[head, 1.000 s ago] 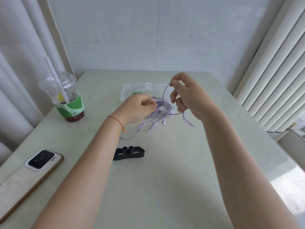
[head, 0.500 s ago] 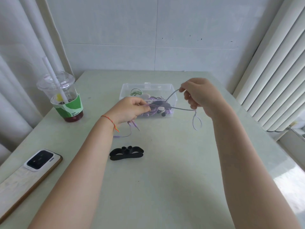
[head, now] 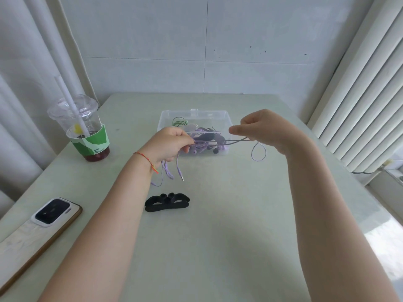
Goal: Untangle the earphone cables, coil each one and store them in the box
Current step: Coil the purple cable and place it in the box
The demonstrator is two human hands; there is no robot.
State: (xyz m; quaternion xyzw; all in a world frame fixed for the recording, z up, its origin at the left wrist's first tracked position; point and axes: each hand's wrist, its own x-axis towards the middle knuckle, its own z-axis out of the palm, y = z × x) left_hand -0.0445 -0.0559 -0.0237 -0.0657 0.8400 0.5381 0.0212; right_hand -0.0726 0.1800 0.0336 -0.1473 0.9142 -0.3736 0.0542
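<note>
Head view looks down on a pale green surface [head: 218, 247] pushed against a wall of large white tiles, with white curtains on the left and white vertical blinds [head: 366, 94] on the right. Both bare forearms reach out over it. The left hand [head: 168, 144], a red string around its wrist, has its grip curled around a bunch of purple earphone cable [head: 235, 141]; loose ends and a plug hang below that hand, just above the surface. The right hand [head: 266, 129] pinches the same cable between thumb and fingers, so a stretch runs nearly straight between the two hands, and a small loop dangles under the right hand. Behind the hands sits a clear plastic box [head: 226, 118], lid off, holding a green coil and a heap of purple and dark earphones. Nearer the person, between the forearms, lies a coiled black cable [head: 166, 202] on the surface. At the left edge stands a plastic cup [head: 87, 131] with a domed lid, white straw, green sleeve and dark red drink at the bottom. A phone [head: 39, 232] lies face down at the near left corner. Bright light falls on the surface's near right edge.
</note>
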